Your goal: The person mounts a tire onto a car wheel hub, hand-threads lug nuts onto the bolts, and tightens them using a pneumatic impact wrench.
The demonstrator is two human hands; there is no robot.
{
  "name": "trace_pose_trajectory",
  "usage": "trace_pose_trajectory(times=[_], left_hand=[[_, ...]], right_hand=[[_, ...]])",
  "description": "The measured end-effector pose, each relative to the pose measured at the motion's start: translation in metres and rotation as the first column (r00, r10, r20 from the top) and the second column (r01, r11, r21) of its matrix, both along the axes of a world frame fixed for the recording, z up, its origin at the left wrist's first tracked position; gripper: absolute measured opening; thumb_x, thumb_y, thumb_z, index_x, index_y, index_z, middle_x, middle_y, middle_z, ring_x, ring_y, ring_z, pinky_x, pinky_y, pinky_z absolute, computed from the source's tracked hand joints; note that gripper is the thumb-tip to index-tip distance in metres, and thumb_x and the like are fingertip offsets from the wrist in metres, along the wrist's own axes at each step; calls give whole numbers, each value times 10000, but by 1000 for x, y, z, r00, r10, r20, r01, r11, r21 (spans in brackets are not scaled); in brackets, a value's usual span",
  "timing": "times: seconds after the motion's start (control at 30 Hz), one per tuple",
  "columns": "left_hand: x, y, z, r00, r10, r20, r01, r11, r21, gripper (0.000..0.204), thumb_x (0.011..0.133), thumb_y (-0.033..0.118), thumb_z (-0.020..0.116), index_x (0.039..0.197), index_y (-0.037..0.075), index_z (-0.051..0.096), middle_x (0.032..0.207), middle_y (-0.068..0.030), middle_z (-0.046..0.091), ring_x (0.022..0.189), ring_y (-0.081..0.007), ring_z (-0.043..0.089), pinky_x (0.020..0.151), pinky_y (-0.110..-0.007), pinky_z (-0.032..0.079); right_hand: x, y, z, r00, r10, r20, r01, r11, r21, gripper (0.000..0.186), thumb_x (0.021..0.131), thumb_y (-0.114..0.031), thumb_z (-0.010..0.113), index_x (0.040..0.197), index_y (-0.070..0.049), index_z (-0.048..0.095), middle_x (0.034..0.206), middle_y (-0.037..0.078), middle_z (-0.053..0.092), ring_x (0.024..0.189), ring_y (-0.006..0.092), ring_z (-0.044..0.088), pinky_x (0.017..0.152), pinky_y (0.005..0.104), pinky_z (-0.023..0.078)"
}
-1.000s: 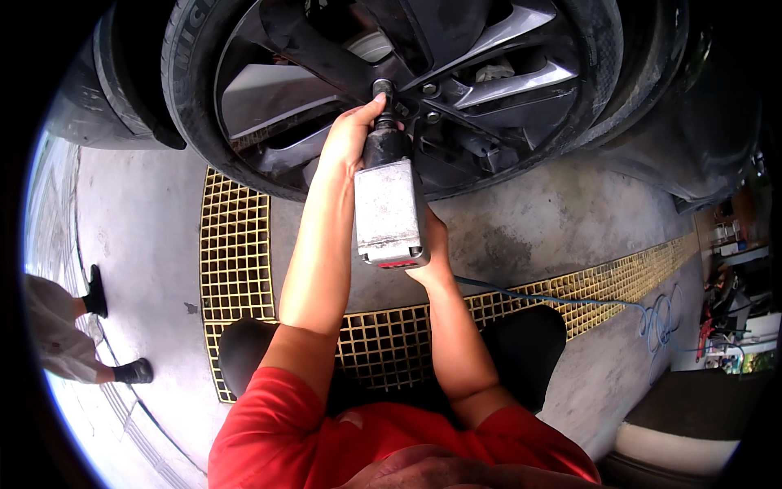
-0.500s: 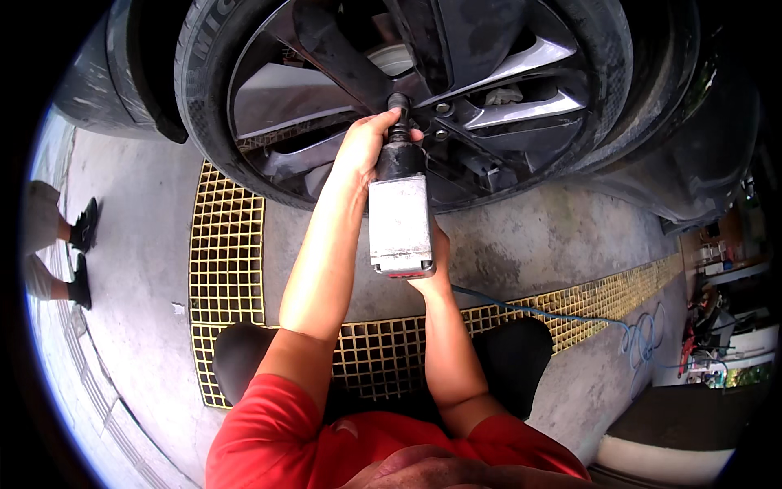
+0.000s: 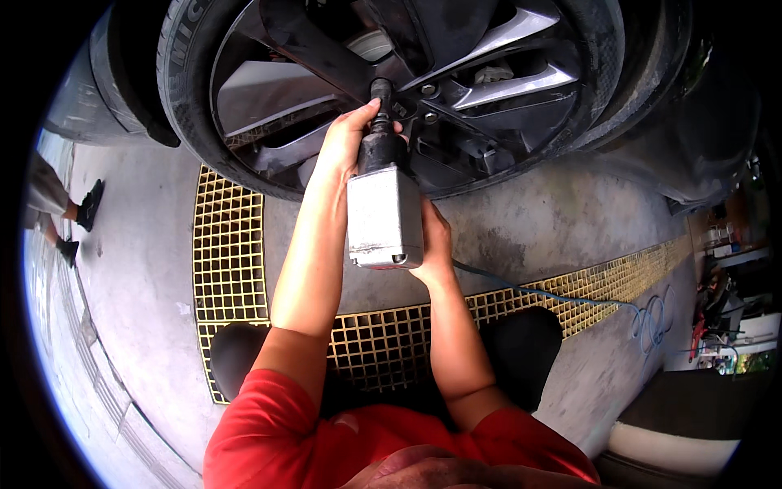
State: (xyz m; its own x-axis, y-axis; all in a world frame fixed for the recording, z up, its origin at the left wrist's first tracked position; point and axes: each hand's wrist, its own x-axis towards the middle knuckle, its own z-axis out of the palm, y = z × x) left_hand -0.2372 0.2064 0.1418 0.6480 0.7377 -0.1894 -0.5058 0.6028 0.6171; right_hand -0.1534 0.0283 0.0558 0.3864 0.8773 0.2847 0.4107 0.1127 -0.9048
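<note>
An air impact wrench [image 3: 383, 216] with a silver body and black nose points away from me at a car wheel [image 3: 273, 90]. My left hand [image 3: 345, 140] is closed around its nose, thumb laid along the black socket [image 3: 380, 90]. The socket's far end meets the wheel near its hub; the fastener under it is hidden. Beneath the body, my right hand [image 3: 437, 236] grips the wrench from the right, its fingers mostly out of sight. Two lug bolts [image 3: 430, 118] show in the hub just right of the socket.
A blue air hose [image 3: 554, 298] runs right and coils on the concrete floor. Yellow grating [image 3: 230, 269] crosses the floor under and left of me. Dark car body panels [image 3: 106, 90] flank the wheel. At far left, another person's legs and dark shoes [image 3: 90, 205] show.
The wrench and both hands appear a little farther left and up, with the wheel shifting likewise in view. At the left, the other person's feet have changed position. My grip stays the same.
</note>
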Motion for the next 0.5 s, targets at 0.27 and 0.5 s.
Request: trace_pose_trajectory(times=[0.27, 0.5], left_hand=[[18, -40, -74, 980, -47, -195, 52, 998, 21, 218, 884, 165, 638, 928, -18, 527, 723, -151, 602, 566, -251, 624, 522, -348, 545], [32, -14, -93, 990, -62, -126, 66, 997, 30, 258, 898, 203, 620, 976, -26, 531, 736, -164, 605, 603, -290, 637, 557, -407, 557]], right_hand=[[0, -34, -70, 615, 147, -775, -170, 984, 51, 346, 950, -106, 531, 1283, -14, 519, 1182, 87, 620, 1036, 161, 602, 902, 302, 486], [20, -19, -90, 948, 54, -313, -86, 992, -88, 489, 855, -80, 672, 1310, -24, 503, 1254, 114, 593, 1119, 185, 577, 948, 306, 459]])
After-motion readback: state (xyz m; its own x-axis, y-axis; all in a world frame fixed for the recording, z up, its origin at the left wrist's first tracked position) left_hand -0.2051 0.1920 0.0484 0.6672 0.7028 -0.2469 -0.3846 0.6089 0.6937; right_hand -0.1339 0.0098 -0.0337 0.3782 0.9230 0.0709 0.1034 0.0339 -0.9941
